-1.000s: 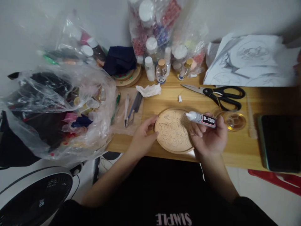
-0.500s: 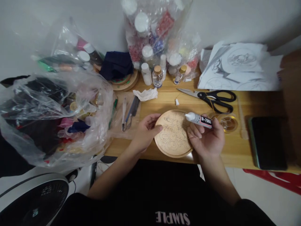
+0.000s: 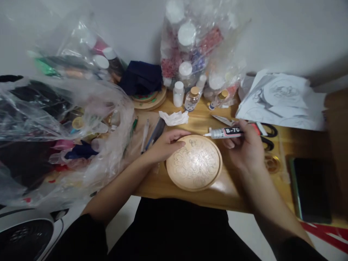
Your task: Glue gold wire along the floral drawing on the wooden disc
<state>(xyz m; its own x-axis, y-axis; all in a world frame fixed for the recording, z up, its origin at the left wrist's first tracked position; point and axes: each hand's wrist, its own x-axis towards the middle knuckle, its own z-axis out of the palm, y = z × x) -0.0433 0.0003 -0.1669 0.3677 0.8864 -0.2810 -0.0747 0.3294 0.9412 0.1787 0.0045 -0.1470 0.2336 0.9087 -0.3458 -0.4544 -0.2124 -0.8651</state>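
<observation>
A round wooden disc (image 3: 194, 163) with a pencil-like floral drawing lies in front of me, tilted a little. My left hand (image 3: 168, 145) pinches its upper left rim between thumb and fingers. In my right hand (image 3: 244, 145) is a silver, black and red glue tube (image 3: 228, 132) marked B-70, held level with its white nozzle uncapped and pointing left. The nozzle tip is just above the disc's upper edge, and whether it touches is unclear. My right hand is off the disc.
Scissors (image 3: 223, 120) lie partly behind my right hand, near a gold spool (image 3: 272, 163). A phone (image 3: 311, 190) is at the right. Small bottles (image 3: 191, 99), crumpled tissue (image 3: 174, 118) and drawings (image 3: 280, 98) are behind. Plastic bags (image 3: 114, 170) fill the left; pens (image 3: 145, 136) lie beside them.
My right hand has come off the disc's right side, and the tube has turned more level. The disc now shows more fully. The whole view has shifted and tilted.
</observation>
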